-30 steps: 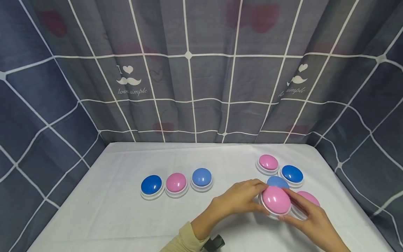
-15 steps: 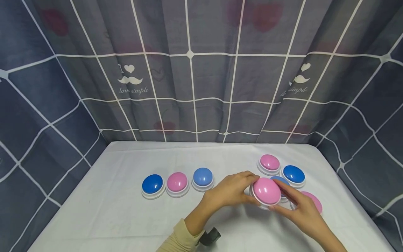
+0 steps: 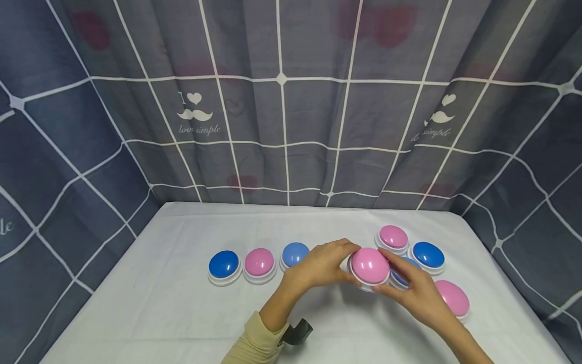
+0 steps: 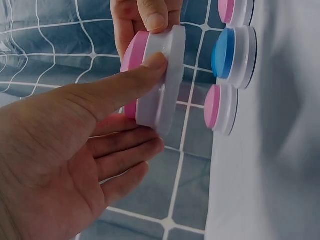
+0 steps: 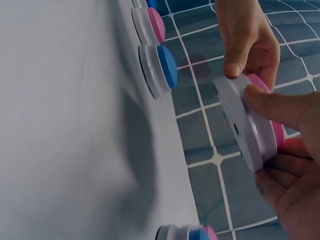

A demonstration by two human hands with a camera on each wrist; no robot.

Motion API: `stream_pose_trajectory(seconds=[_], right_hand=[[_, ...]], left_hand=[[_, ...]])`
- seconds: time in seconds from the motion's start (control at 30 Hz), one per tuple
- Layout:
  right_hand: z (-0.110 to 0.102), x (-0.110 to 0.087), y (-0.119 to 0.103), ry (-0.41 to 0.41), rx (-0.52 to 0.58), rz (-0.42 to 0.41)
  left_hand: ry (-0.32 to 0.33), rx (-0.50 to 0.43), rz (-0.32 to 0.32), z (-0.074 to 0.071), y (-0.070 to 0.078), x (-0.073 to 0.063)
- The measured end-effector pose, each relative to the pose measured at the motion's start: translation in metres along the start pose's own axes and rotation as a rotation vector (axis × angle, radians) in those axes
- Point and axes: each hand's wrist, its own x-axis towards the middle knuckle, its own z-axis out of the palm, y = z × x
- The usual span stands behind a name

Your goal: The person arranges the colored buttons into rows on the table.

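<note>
A round push button with a pink dome and white base (image 3: 370,265) is held off the table between both hands. My left hand (image 3: 323,265) pinches its left side, and my right hand (image 3: 416,290) pinches its right side. In the left wrist view, the thumb presses on the button's white base (image 4: 150,107) with the other fingers around the far side. The right wrist view shows the base's underside (image 5: 235,120) turned partly toward the camera. Just behind the right fingers, a light blue button (image 3: 398,279) is partly hidden.
On the left stand a dark blue button (image 3: 224,264), a pink button (image 3: 259,262) and a light blue button (image 3: 294,254) in a row. At right are another pink button (image 3: 393,236), a dark blue one (image 3: 428,255) and a nearer pink one (image 3: 453,298). A curtain (image 3: 309,111) surrounds the white table (image 3: 159,303).
Both hands have carried the pink button leftward and slightly away from me. More of the near right pink button now shows, and the left hand now covers part of the left row's light blue button.
</note>
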Motion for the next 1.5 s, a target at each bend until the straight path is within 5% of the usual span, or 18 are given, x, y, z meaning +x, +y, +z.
stream_pose_trajectory(seconds=[0.73,1.5], right_hand=[[0.022,0.027,-0.011,-0.019,0.089,-0.068],[0.050,0.042,0.020,-0.057,0.141,-0.097]], left_hand=[[0.015,-0.080,-0.053,-0.015,-0.031,-0.010],[-0.002,0.043,-0.109,0.000,-0.048,-0.005]])
